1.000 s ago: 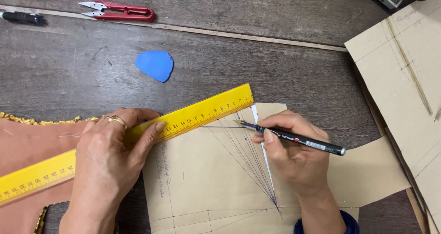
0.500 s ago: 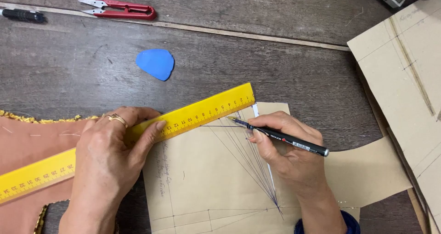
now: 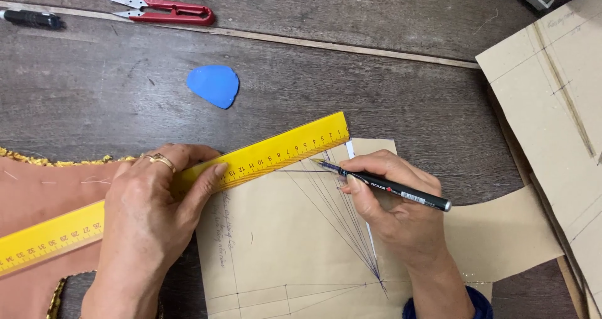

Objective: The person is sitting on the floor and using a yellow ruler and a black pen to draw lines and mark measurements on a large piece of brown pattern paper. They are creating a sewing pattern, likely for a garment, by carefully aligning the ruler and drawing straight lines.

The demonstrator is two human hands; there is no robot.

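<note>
Dark, worn wood makes up the tabletop [image 3: 389, 93], and plenty lies scattered on it. Up at 11 o'clock lie red thread snips [image 3: 164, 9], blades pointing left, with a black marker [image 3: 31, 19] at the far left edge. Just below them, near 12 o'clock of the left hand, lies a blue tailor's chalk [image 3: 214, 85], well apart from everything else. Over at 3 o'clock, tan cardboard pattern pieces [image 3: 552, 99] overlap, ruled with pencil lines.

Centre low, a tan paper pattern [image 3: 295, 244] carries a fan of thin pen lines meeting at a point near its lower right. At 9 o'clock, salmon-coloured fabric [image 3: 44, 193] with a gold beaded edge runs under the ruler.

Now the hands. The left hand [image 3: 147, 219], 2 gold rings on 1 finger, lies spread flat, fingers pressing down the yellow ruler [image 3: 188, 184], which slants from lower left up to upper right across fabric and paper. The right hand [image 3: 401, 212] pinches a black pen [image 3: 382, 185] between thumb and fingers, its nib touching the paper right against the ruler's lower edge, at about 10 o'clock from the knuckles. A blue cuff [image 3: 442, 306] shows at the right wrist.
</note>
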